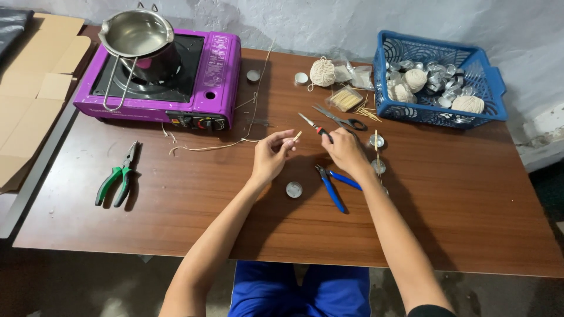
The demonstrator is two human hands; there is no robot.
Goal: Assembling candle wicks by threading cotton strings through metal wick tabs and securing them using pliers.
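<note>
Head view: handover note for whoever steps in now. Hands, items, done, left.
Left hand: pinches a small wooden stick, raised over the table.
Right hand: holds a red-handled tool.
Nearby: blue-handled pliers, one small metal cup between the arms, scissors, pale string, blue basket of cups and string balls.
Done: two cups beside the right hand have upright sticks.
Left: the cup between the arms looks empty.
</note>
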